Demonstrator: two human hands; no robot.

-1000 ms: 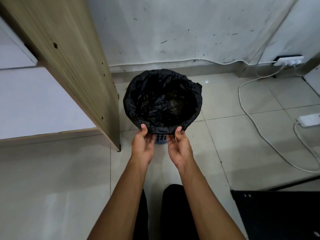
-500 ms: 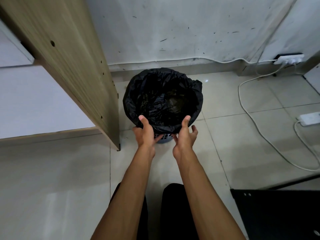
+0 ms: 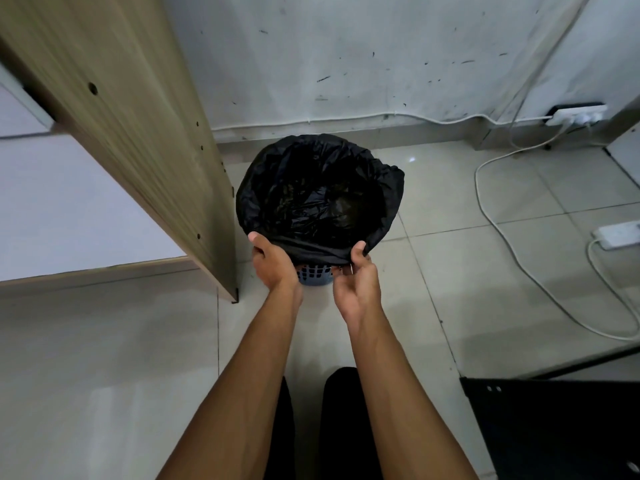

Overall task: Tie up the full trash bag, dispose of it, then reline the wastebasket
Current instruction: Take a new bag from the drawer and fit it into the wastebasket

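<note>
A black trash bag (image 3: 320, 192) lines a small blue perforated wastebasket (image 3: 315, 273) standing on the tiled floor by the wall. The bag's mouth is folded down over the rim and hides most of the basket. Dark crumpled contents lie inside. My left hand (image 3: 272, 263) grips the folded bag edge at the near left of the rim. My right hand (image 3: 358, 275) grips the same edge at the near right, thumb on top and fingers curled beneath.
A wooden desk side panel (image 3: 138, 133) stands close on the basket's left. White cables (image 3: 498, 223) and a power strip (image 3: 618, 233) lie on the floor at right. A wall socket (image 3: 576, 116) sits at the skirting. A black object (image 3: 554, 427) is at bottom right.
Both hands have moved apart along the near rim, from close together under the bag edge to a wider grip on each side of it.
</note>
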